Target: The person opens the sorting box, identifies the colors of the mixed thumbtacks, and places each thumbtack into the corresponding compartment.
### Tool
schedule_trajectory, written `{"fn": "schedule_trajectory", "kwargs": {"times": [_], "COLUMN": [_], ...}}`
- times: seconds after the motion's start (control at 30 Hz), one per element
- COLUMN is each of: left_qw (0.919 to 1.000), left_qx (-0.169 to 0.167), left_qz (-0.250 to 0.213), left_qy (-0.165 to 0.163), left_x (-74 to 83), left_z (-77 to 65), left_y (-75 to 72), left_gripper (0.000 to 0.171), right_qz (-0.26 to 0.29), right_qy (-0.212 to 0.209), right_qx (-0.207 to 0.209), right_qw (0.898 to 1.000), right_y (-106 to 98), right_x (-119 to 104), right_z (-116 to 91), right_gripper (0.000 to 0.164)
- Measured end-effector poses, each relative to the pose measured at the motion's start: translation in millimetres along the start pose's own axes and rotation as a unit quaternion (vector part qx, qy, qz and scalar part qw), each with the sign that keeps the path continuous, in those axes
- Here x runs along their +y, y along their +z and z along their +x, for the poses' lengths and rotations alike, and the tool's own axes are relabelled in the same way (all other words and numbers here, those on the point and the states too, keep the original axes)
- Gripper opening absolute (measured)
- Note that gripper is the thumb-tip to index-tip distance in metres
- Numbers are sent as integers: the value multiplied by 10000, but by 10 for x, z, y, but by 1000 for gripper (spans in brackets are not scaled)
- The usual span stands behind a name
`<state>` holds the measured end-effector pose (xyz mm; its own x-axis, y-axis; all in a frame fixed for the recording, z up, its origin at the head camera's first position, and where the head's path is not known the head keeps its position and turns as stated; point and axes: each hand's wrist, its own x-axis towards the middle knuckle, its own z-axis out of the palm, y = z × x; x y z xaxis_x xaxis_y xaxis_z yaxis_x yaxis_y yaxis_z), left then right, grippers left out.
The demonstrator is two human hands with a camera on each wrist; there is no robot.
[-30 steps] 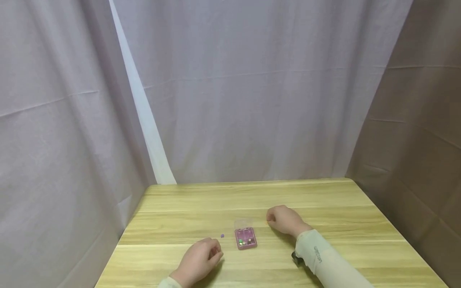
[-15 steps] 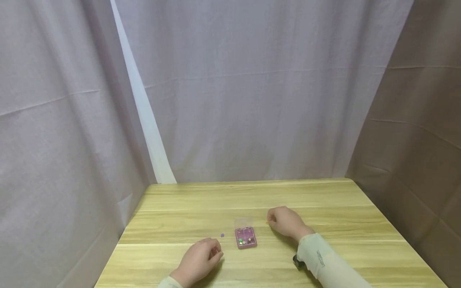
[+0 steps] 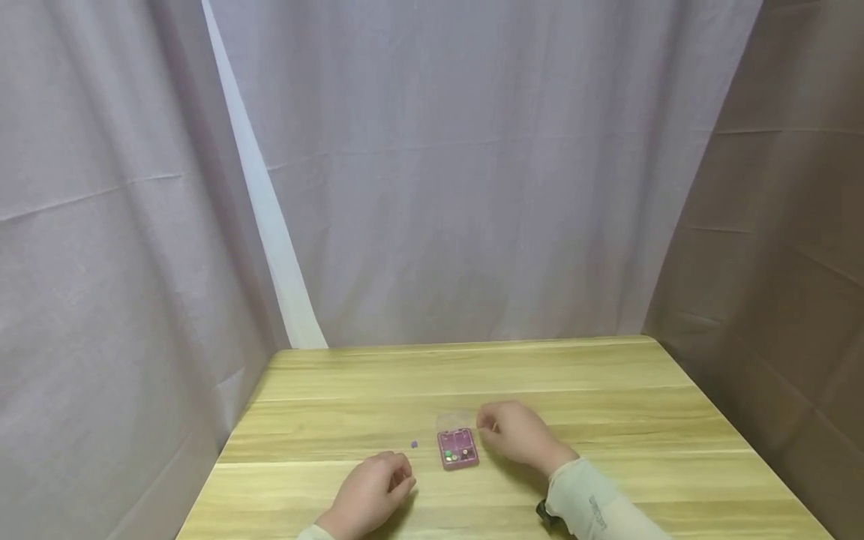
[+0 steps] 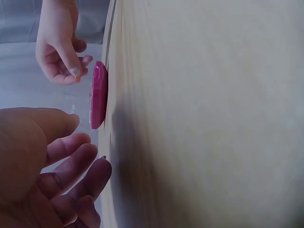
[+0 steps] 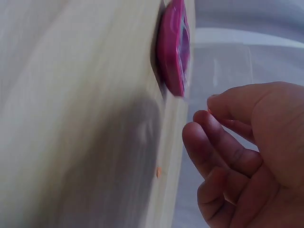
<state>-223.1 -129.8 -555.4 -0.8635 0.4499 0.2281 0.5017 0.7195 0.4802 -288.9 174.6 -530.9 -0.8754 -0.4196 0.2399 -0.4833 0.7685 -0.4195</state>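
Observation:
My right hand (image 3: 516,435), just right of the small pink compartment box (image 3: 458,463), pinches a tiny orange piece (image 5: 210,111) between thumb and fingertips, mostly covered by them. The box stands with its transparent lid (image 3: 454,421) folded back; small green, pale and dark pieces lie in its near compartments. To the left, my left hand (image 3: 371,491) hovers low over the table with loosely bent fingers and nothing in them. Beyond its fingertips a small purple piece (image 3: 415,445) lies on the wood.
Another orange bit (image 5: 158,172) lies on the wooden table (image 3: 324,405), below my right hand in the right wrist view. Grey curtains (image 3: 472,187) hang behind the table and on both sides.
My right hand has moved left and slightly nearer to me, up to the box, with the orange piece in its fingertips. The left hand stays in about the same place.

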Motion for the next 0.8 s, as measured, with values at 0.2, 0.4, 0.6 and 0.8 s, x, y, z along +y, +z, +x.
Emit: {"fn": "schedule_trajectory", "kwargs": {"times": [0.2,0.4,0.6,0.8], "left_qw": [10000,10000,10000,10000], "left_qx": [26,42,67,41], "left_qz": [-16,-10,-13,-30], "left_qy": [26,60,51,65], "left_x": [3,2,11,13], "left_z": [-7,4,-2,2], "left_y": [-3,14,11,17], "left_gripper": [9,9,10,9], "right_qz": [-94,-279,-581,-789], "right_qy": [-144,-148,-272,-263], "right_qx": [-34,20,108,116], "right_qw": [9998,9995,9979,9965], "right_y": [162,224,258,284], "right_x": [-85,-91,-119,-130], "right_z": [50,46,70,90], "right_gripper": [4,5,6,7]}}
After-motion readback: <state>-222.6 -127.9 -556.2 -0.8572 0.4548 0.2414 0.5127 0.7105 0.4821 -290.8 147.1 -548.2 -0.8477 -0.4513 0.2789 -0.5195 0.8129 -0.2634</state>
